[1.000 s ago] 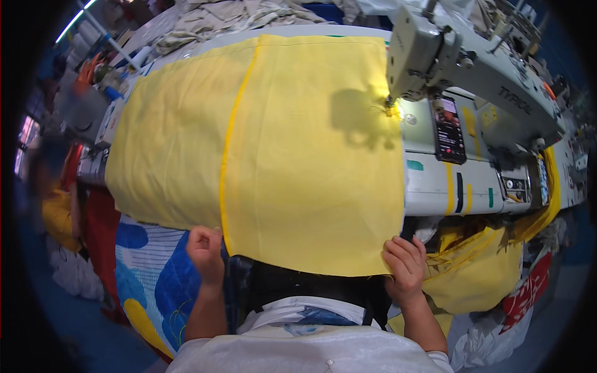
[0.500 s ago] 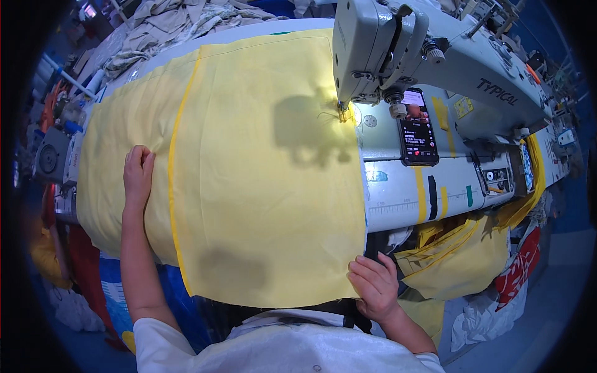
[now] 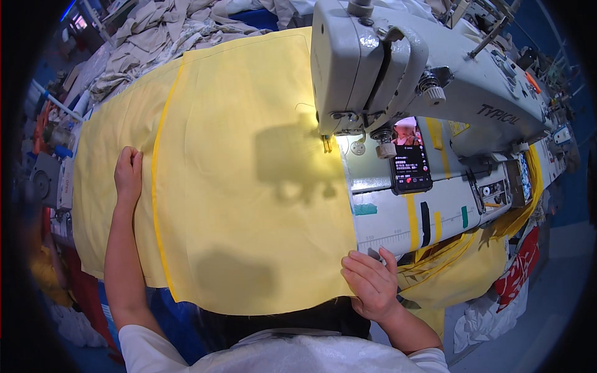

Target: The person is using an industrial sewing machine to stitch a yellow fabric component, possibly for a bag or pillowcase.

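Note:
A large yellow cloth panel [image 3: 249,205] lies spread over the machine bed and hangs toward my lap, with a brighter yellow seam strip [image 3: 157,186] running down it. Its right edge passes beneath the presser foot [image 3: 326,144] of a white sewing machine [image 3: 373,68]. My left hand [image 3: 129,176] is closed, its fingertips bunched on the cloth left of the strip. At the near right corner, my right hand [image 3: 373,283] grips the cloth's edge, fingers on top; the thumb sticks up and the underside of the grip is hidden.
A lit phone [image 3: 411,165] rests on the machine bed behind the needle area. Yellow, black and green tape strips mark the ruled bed edge [image 3: 398,241]. More yellow cloth pieces [image 3: 460,267] hang at the right. Crumpled beige cloth [image 3: 161,37] is heaped at the back.
The cloth has moved away from me under the presser foot, and my right hand is nearer the needle. The view has shifted, so the machine appears lower and larger. Both hands keep their hold.

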A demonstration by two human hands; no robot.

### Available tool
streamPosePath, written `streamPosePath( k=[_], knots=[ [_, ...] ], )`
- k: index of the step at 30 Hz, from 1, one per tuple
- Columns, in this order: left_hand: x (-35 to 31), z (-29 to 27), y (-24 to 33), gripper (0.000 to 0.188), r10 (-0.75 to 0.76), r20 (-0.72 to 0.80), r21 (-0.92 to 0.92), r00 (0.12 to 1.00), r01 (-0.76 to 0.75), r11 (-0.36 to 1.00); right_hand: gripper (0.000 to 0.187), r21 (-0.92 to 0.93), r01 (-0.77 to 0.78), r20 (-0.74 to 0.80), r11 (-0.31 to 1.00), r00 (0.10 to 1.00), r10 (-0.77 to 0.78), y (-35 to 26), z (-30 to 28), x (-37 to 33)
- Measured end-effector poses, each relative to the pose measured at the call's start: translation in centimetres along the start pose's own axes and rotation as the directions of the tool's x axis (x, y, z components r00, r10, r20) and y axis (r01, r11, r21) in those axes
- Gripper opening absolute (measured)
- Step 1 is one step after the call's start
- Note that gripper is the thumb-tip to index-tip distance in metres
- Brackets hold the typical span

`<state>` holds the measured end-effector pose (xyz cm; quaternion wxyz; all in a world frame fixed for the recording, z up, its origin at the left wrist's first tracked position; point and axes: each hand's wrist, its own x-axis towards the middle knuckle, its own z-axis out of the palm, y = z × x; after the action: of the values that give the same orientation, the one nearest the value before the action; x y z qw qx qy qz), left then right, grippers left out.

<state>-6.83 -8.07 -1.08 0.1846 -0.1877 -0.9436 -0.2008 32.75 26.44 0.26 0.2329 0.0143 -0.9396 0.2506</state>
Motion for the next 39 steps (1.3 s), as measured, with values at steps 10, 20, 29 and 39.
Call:
streamPosePath(
  k=[10, 20, 29, 39],
  knots=[
    [7.0, 3.5, -0.8, 0.016, 0.087, -0.041, 0.027, 0.995, -0.086, 0.996, 0.014, -0.108, 0.085, 0.027, 0.990, 0.996, -0.083, 3.5, 0.7, 7.4],
    [5.0, 1.5, 1.0, 0.031, 0.043, 0.184, 0.075, 0.982, -0.058, 0.996, 0.017, -0.168, 0.141, 0.071, 0.976, 0.989, -0.131, 3.6, 1.0, 8.3],
    [-2.0, -1.0, 4.7, 0.048, -0.127, 0.343, 0.273, 0.931, 0.031, 0.962, 0.018, -0.158, 0.177, 0.069, 0.971, 0.983, -0.168, 4.0, 1.3, 9.3],
    [3.5, 0.6, 3.3, 0.043, -0.079, 0.292, 0.214, 0.953, 0.015, 0.977, 0.018, -0.218, 0.183, 0.027, 0.959, 0.983, -0.181, 5.3, 2.9, 11.4]
  ],
)
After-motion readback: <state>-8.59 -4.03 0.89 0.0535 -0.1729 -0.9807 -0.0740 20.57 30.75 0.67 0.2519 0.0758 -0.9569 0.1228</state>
